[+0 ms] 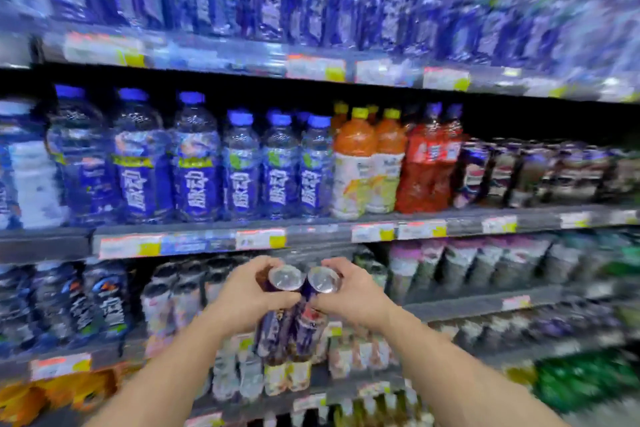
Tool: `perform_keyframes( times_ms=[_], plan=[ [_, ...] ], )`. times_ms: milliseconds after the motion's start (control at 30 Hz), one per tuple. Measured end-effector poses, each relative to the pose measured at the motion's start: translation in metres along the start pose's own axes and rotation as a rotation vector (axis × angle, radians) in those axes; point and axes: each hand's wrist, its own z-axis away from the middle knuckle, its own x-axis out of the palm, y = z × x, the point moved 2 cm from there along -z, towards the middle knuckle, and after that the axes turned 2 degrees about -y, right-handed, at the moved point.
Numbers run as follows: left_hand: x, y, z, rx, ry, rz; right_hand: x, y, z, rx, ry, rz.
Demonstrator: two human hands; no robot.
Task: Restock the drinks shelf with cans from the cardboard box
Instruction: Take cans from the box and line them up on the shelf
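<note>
Each of my hands grips one tall drink container with a dark purple label and a clear domed lid. My left hand holds the left drink and my right hand holds the right drink. The two touch side by side, held up in front of the drinks shelf, just below its price-tag rail. Matching dark drinks stand on the right part of the middle shelf. No cardboard box is in view. The picture is blurred by motion.
Blue-capped water bottles fill the middle shelf's left, with orange and red bottles beside them. The top shelf carries blue bottle packs. Lower shelves hold dark cans, pale cups, and green bottles at the right.
</note>
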Motion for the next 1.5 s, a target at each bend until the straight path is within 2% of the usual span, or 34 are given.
perform_keyframes(
  times_ms=[233, 333, 467, 767, 900, 1067, 1400, 1500],
  plan=[
    [0.172, 0.145, -0.069, 0.227, -0.118, 0.012, -0.227, 0.068, 0.06, 0.097, 0.306, 0.074],
    [0.224, 0.185, -0.104, 0.255, -0.063, 0.081, -0.304, 0.086, 0.077, 0.117, 0.389, 0.11],
    [0.255, 0.229, -0.145, 0.243, 0.027, 0.155, -0.371, 0.108, 0.074, 0.099, 0.448, 0.054],
    [0.276, 0.274, -0.237, 0.334, 0.116, 0.027, -0.441, 0.114, -0.003, 0.016, 0.48, 0.067],
    [0.289, 0.29, -0.273, 0.419, 0.088, -0.11, -0.466, 0.11, -0.035, -0.013, 0.482, 0.14],
    [0.305, 0.304, -0.301, 0.523, 0.094, -0.36, -0.492, 0.113, -0.055, -0.074, 0.39, 0.23],
    [0.309, 0.296, -0.322, 0.297, 0.017, -0.767, -0.523, 0.108, -0.094, -0.239, 0.207, 0.352],
    [0.313, 0.301, -0.328, 0.196, -0.019, -0.77, -0.533, 0.11, -0.1, -0.284, 0.171, 0.326]
  ],
)
